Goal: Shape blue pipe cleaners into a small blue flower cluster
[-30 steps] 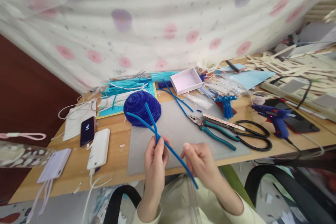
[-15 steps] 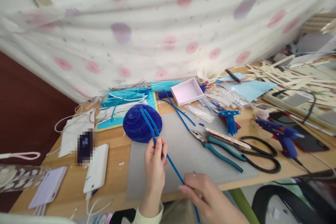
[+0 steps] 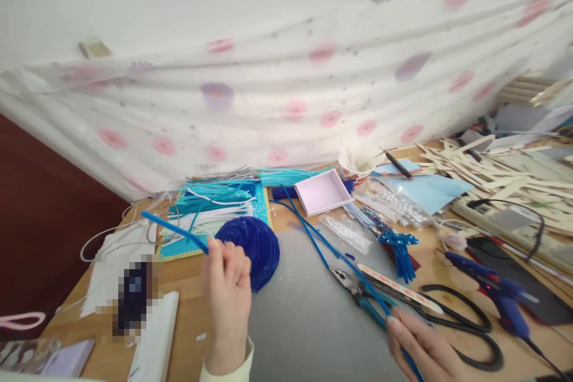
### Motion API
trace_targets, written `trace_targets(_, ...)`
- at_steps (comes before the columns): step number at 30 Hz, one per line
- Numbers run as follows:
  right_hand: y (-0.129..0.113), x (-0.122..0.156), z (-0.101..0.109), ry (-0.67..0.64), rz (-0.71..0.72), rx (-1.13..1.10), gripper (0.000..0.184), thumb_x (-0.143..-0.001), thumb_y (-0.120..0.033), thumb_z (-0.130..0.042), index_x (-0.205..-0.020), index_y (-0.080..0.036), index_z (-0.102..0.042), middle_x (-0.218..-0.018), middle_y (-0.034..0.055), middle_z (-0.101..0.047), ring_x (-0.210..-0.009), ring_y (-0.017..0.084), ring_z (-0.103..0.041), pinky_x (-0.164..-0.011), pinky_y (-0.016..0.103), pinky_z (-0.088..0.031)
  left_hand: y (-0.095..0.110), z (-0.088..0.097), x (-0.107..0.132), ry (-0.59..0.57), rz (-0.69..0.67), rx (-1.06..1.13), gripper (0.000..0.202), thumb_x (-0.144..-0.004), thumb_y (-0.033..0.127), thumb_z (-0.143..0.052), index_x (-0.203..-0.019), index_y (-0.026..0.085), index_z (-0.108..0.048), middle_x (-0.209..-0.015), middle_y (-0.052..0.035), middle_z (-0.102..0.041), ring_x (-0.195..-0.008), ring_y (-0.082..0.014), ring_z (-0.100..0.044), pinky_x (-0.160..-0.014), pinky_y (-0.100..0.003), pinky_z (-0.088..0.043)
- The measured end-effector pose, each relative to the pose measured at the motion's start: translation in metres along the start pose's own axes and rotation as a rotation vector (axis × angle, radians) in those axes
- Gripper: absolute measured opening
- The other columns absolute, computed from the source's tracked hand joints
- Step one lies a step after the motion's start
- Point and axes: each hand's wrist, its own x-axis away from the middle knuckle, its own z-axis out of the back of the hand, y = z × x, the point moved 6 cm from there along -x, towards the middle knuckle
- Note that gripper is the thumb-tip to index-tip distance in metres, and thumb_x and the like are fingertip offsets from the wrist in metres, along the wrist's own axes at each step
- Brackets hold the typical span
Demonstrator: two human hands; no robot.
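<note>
A blue pipe cleaner point(image 3: 172, 228) is pinched in my left hand point(image 3: 227, 286), pointing up and left from the fingertips. My right hand point(image 3: 423, 343) grips another blue pipe cleaner point(image 3: 373, 292), which slants up and left over the pliers point(image 3: 373, 310). Just behind my left hand sits a dark blue coiled, rounded piece point(image 3: 257, 250), partly hidden by the fingers. More blue pipe cleaners point(image 3: 316, 245) lie crossed on the grey mat point(image 3: 295, 334).
Black-handled scissors point(image 3: 481, 310) and a blue glue gun point(image 3: 490, 289) lie to the right. Behind are a shallow pale box point(image 3: 323, 192), bagged white beads point(image 3: 347, 234) and bundled turquoise pipe cleaners point(image 3: 215, 200). Wooden sticks point(image 3: 492, 176) heap at the far right. A white power bank-like block point(image 3: 156, 334) lies left.
My hands have moved apart, each with a blue pipe cleaner. The left has gone left and the right has gone further right. The view has tilted upward.
</note>
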Motion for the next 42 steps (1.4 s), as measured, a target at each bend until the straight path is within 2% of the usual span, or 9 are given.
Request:
trace_targets(4,-0.046,-0.043,-0.023,0.089,0.062,-0.075,0.061,-0.096,-0.073,-0.032,-0.061,-0.025,-0.043,-0.056,-0.0006,-0.05,-0.054,0.015,-0.049,-0.058,0.026,-0.045,-0.069,0.003,0.025,-0.151,0.281,-0.254,0.059,-0.077,0.073,-0.069,-0.058,0.018,-0.062,-0.046,0.003,-0.052,-0.046,-0.0098,-0.047,-0.048,-0.022,-0.042)
trace_targets(8,-0.086,-0.069,-0.072,-0.13,0.147,-0.09,0.047,-0.101,-0.062,-0.034,-0.082,-0.023,-0.051,-0.068,-0.0013,-0.053,-0.059,0.014,-0.047,-0.056,0.025,-0.04,-0.111,0.002,0.051,-0.392,0.386,-0.484,0.055,-0.09,0.07,-0.056,-0.097,0.019,-0.076,-0.11,-0.0106,-0.077,-0.111,-0.0249,-0.066,-0.1,-0.035,-0.047)
trace_targets(13,-0.082,-0.058,-0.098,-0.29,0.26,0.085,0.037,-0.104,-0.047,-0.032,-0.079,-0.023,-0.047,-0.068,-0.0019,-0.051,-0.063,0.014,-0.048,-0.06,0.025,-0.038,-0.069,0.004,0.027,-0.266,0.229,-0.365,0.057,-0.084,0.072,-0.062,-0.06,0.021,-0.055,-0.069,-0.0037,-0.07,-0.072,-0.0186,-0.065,-0.076,-0.03,-0.053)
trace_targets(16,-0.059,-0.058,-0.095,-0.345,0.222,0.261,0.039,-0.103,-0.042,-0.034,-0.069,-0.023,-0.039,-0.061,-0.0032,-0.048,-0.057,0.013,-0.048,-0.056,0.025,-0.035,-0.023,0.013,-0.002,-0.099,0.094,-0.104,0.054,-0.073,0.064,-0.079,-0.062,0.02,-0.05,-0.057,0.0072,-0.051,-0.045,-0.0071,-0.043,-0.044,-0.019,-0.038)
trace_targets(21,-0.044,-0.12,-0.065,-0.008,0.023,0.652,0.032,-0.104,-0.035,-0.042,-0.086,-0.02,-0.064,-0.085,0.0061,-0.071,-0.082,0.02,-0.068,-0.075,0.028,-0.047,0.018,0.041,-0.019,0.063,0.001,-0.109,0.05,-0.054,0.048,-0.096,-0.066,0.018,-0.059,-0.05,0.0116,-0.034,-0.04,-0.0028,-0.024,-0.037,-0.015,-0.024)
trace_targets(24,-0.043,-0.161,-0.063,0.109,-0.058,0.689,0.017,-0.097,-0.019,-0.057,-0.108,-0.012,-0.066,-0.112,0.0195,-0.07,-0.101,0.028,-0.069,-0.088,0.037,-0.049,0.006,0.059,-0.006,0.115,0.08,-0.122,0.055,-0.053,0.051,-0.096,-0.09,0.018,-0.073,-0.043,0.0137,-0.027,-0.038,-0.0032,-0.02,-0.037,-0.015,-0.023)
trace_targets(27,-0.035,-0.183,-0.066,0.152,-0.143,0.635,0.021,-0.095,-0.021,-0.064,-0.112,-0.01,-0.066,-0.116,0.0172,-0.068,-0.105,0.027,-0.068,-0.091,0.044,-0.053,-0.018,0.075,0.008,0.078,0.164,-0.175,0.06,-0.074,0.062,-0.08,-0.114,0.018,-0.073,-0.04,0.0128,-0.026,-0.036,-0.0041,-0.02,-0.038,-0.015,-0.019)
trace_targets(34,-0.041,-0.173,-0.084,0.06,-0.035,0.212,0.021,-0.094,-0.032,-0.059,-0.08,-0.017,-0.059,-0.075,0.0032,-0.064,-0.076,0.019,-0.063,-0.075,0.034,-0.051,-0.073,0.078,0.009,-0.191,0.3,-0.617,0.069,-0.074,0.081,-0.063,-0.103,0.019,-0.07,-0.08,-0.0027,-0.068,-0.037,-0.0024,-0.026,-0.036,-0.021,-0.016)
trace_targets(42,-0.078,-0.118,-0.098,0.007,0.134,-0.364,0.057,-0.085,-0.078,-0.051,-0.088,-0.021,-0.054,-0.074,-0.0015,-0.056,-0.062,0.013,-0.052,-0.06,0.027,-0.046,-0.102,0.055,0.03,-0.413,0.394,-0.811,0.064,-0.074,0.083,-0.06,-0.077,0.019,-0.063,-0.059,0.0006,-0.054,-0.048,-0.0113,-0.039,-0.046,-0.026,-0.028)
